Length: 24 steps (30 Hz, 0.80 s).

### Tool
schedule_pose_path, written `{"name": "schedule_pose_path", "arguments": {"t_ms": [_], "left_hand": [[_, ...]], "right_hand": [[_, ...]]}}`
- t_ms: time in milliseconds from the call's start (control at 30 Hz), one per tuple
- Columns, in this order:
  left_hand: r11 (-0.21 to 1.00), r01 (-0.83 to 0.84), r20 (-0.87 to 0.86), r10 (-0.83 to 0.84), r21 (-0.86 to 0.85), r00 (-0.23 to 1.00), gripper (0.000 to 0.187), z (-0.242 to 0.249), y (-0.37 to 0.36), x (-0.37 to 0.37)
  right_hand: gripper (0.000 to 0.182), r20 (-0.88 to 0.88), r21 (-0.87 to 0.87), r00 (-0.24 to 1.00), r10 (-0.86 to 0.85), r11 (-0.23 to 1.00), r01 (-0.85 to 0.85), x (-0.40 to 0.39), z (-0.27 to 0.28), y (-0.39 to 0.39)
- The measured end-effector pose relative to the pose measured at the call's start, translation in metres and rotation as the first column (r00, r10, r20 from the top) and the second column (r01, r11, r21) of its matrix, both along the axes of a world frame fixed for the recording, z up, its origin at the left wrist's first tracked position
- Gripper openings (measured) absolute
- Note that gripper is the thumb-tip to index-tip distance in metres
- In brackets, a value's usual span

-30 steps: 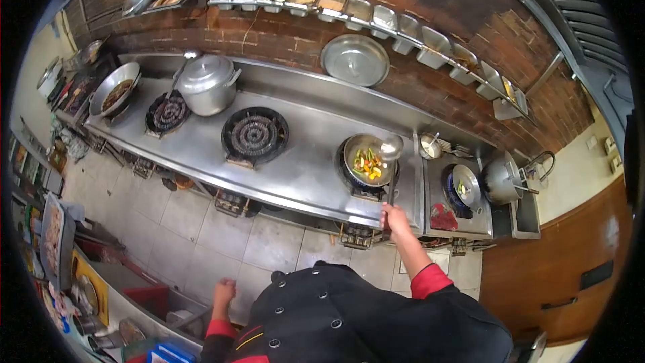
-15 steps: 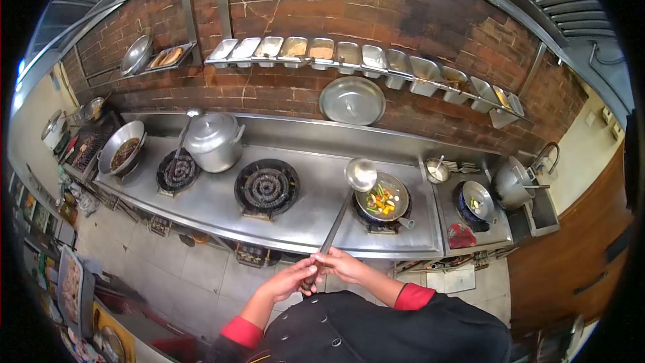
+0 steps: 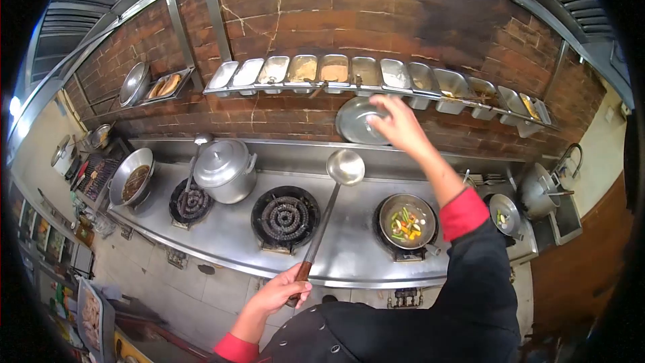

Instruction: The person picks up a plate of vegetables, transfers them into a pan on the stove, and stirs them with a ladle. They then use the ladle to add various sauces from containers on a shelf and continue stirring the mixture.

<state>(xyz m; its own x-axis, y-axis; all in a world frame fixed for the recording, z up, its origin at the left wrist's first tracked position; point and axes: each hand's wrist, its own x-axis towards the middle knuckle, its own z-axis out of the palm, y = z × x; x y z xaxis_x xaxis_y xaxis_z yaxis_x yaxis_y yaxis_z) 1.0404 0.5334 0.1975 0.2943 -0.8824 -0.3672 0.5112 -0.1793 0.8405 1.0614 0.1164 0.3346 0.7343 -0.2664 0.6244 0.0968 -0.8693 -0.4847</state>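
My left hand (image 3: 282, 290) is wrapped round the wooden grip of a long-handled ladle (image 3: 321, 225). The ladle's round metal bowl is raised, appearing above the steel counter between two burners. Up in front of the brick wall, my right hand (image 3: 401, 124) reaches out with thumb and fingers apart and nothing visible in it. It overlaps a round metal lid (image 3: 356, 121) and appears just below a row of metal containers (image 3: 334, 70). A frying pan (image 3: 430, 212) with cut vegetables (image 3: 406, 224) sits on the burner below my right forearm.
Left of the ladle is a bare burner (image 3: 285, 217), then a lidded pot (image 3: 224, 173) and a wok (image 3: 132, 178) with dark food. A second ladle (image 3: 195, 161) leans by the pot. A smaller pan (image 3: 504, 214) and a tall pot (image 3: 539, 189) stand at right.
My right hand has left the ladle handle and moved up toward the container row. The ladle bowl has swung left, away from the frying pan. The camera view has shifted.
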Motion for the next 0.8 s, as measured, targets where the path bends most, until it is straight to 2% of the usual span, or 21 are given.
{"name": "schedule_pose_path", "arguments": {"t_ms": [100,167,200,267,300,333,400,433,500,633,700,800], "left_hand": [[0.999,0.028,0.07,-0.026,-0.018,0.997,0.051,0.022,-0.006,0.014],[0.998,0.046,0.076,-0.044,-0.031,0.996,0.057,0.037,-0.002,0.019],[0.996,0.066,0.086,-0.061,-0.054,0.994,0.064,0.043,0.001,0.021],[0.996,0.047,0.081,-0.04,-0.075,0.996,0.065,0.046,0.01,0.026],[0.994,0.056,0.083,-0.049,-0.09,0.995,0.064,0.047,0.014,0.028],[0.992,0.072,0.083,-0.064,-0.101,0.994,0.063,0.048,0.017,0.03],[0.993,0.078,0.082,-0.071,-0.086,0.994,0.064,0.056,0.019,0.033],[0.993,0.078,0.072,-0.072,-0.083,0.995,0.065,0.061,0.018,0.034],[0.994,0.074,0.066,-0.069,-0.081,0.995,0.067,0.069,0.018,0.037],[0.992,0.08,0.054,-0.075,-0.098,0.996,0.069,0.075,0.016,0.043],[0.991,0.079,0.042,-0.075,-0.106,0.996,0.07,0.075,0.016,0.047],[0.986,0.119,0.056,-0.114,-0.116,0.992,0.07,0.074,0.014,0.051]], "right_hand": [[0.047,-0.064,-0.044,0.997,0.043,0.998,-0.046,0.05,0.018,-0.021],[0.052,-0.066,-0.271,0.994,-0.087,0.96,0.066,0.088,0.01,-0.04],[0.052,-0.063,-0.275,0.995,-0.077,0.96,0.057,0.101,0.012,-0.048],[0.049,-0.139,-0.355,0.988,-0.072,0.935,0.019,0.123,0.016,-0.074],[0.038,-0.259,-0.333,0.963,-0.081,0.943,-0.011,0.142,0.02,-0.095],[0.027,-0.127,-0.302,0.992,-0.025,0.953,-0.015,0.151,0.017,-0.111],[0.025,0.061,-0.216,0.988,-0.14,0.965,0.15,0.16,0.029,-0.118],[0.025,0.062,-0.215,0.987,-0.145,0.964,0.155,0.162,0.034,-0.12],[0.025,0.102,-0.054,0.959,-0.263,0.961,0.27,0.168,0.04,-0.119],[0.024,-0.006,-0.061,0.956,-0.294,0.954,0.293,0.173,0.04,-0.123],[0.026,0.112,-0.042,0.932,-0.345,0.935,0.351,0.176,0.038,-0.124],[0.026,0.081,-0.038,0.916,-0.393,0.917,0.397,0.177,0.032,-0.124]]}}
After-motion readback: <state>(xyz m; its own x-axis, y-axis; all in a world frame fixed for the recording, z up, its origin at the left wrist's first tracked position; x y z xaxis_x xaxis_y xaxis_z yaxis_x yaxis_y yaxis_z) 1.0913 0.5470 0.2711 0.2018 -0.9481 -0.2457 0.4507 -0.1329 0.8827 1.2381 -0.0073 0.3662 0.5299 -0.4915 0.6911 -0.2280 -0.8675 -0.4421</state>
